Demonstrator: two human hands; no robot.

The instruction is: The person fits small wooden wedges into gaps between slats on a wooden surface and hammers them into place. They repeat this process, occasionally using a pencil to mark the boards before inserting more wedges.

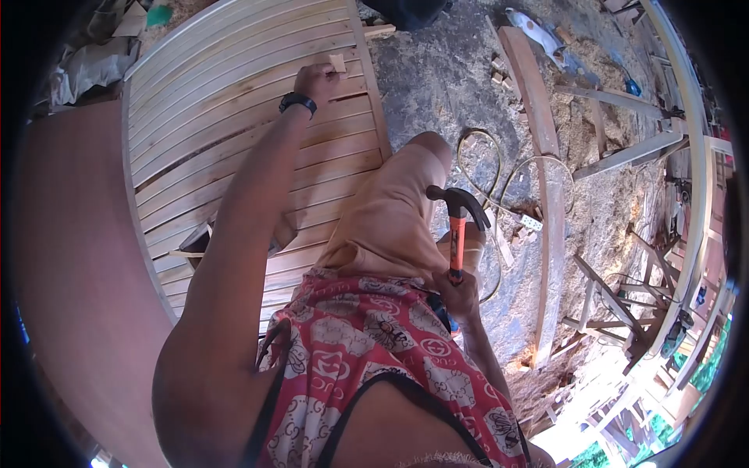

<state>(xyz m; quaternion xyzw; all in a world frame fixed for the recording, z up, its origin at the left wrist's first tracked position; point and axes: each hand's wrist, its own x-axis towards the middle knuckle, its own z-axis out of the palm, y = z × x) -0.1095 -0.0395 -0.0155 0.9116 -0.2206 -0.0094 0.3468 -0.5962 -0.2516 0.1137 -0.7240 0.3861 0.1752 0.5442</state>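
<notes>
My left hand (316, 81), with a dark watch on its wrist, is closed on a small light piece of wood (337, 63) above the slatted wooden panel (257, 101). Its fingers are partly hidden. Down by my right thigh, my right hand (458, 295) grips the orange handle of a claw hammer (457, 234), whose dark head points up. The panel has narrow parallel slats with dark gaps between some of them. Behind my left forearm, a dark box (285, 234) on the panel is partly hidden.
A brown board (78, 257) stands left of the panel. On the stained floor, a looped cable (499, 168) leads to a white power strip (530, 223). Beyond it lies a long wooden beam (546, 195). Wooden frames (632, 160) stand at the right.
</notes>
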